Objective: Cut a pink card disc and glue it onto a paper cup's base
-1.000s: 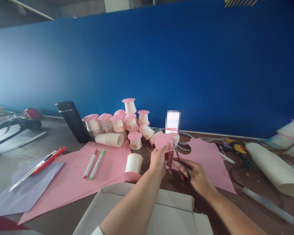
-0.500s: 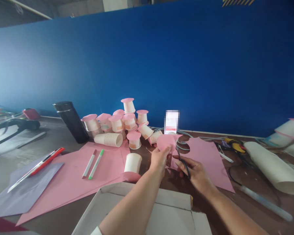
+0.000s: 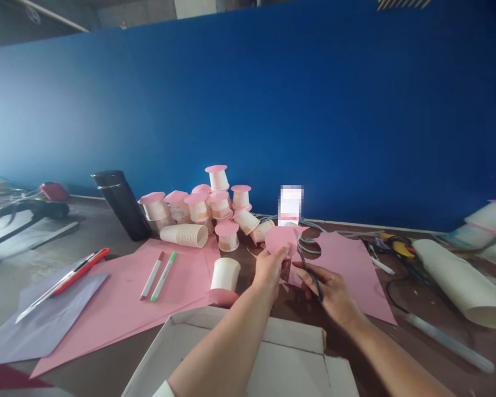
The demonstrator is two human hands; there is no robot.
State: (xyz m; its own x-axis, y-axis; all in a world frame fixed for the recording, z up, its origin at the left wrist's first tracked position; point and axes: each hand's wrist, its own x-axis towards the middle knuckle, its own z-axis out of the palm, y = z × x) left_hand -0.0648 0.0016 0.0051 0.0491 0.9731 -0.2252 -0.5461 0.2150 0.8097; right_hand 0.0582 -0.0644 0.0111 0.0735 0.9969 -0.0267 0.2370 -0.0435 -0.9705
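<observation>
My left hand (image 3: 270, 268) pinches a piece of pink paper (image 3: 279, 240) with a rounded outline and a pointed scrap at its right side. In my right hand (image 3: 324, 286) are dark-handled scissors (image 3: 305, 262), their blades against the paper's right edge; how far the blades are apart I cannot tell. Left of my left hand stands a white paper cup (image 3: 225, 274) with a pink disc (image 3: 224, 298) at its lower end. Behind it are several paper cups (image 3: 198, 208) topped with pink discs, some piled up. A nested stack of plain cups (image 3: 184, 235) lies on its side.
Two markers (image 3: 163, 275) lie on pink sheets (image 3: 119, 314) at left, beside a red utility knife (image 3: 82, 267) on grey paper. A black bottle (image 3: 122, 207) stands behind. White cardboard (image 3: 198, 336) is in front; a cut pink sheet (image 3: 351, 270) and a paper roll (image 3: 458, 278) lie right.
The whole view has shifted very slightly. Both hands keep nearly the same place, with the scissors still at the pink paper's right edge.
</observation>
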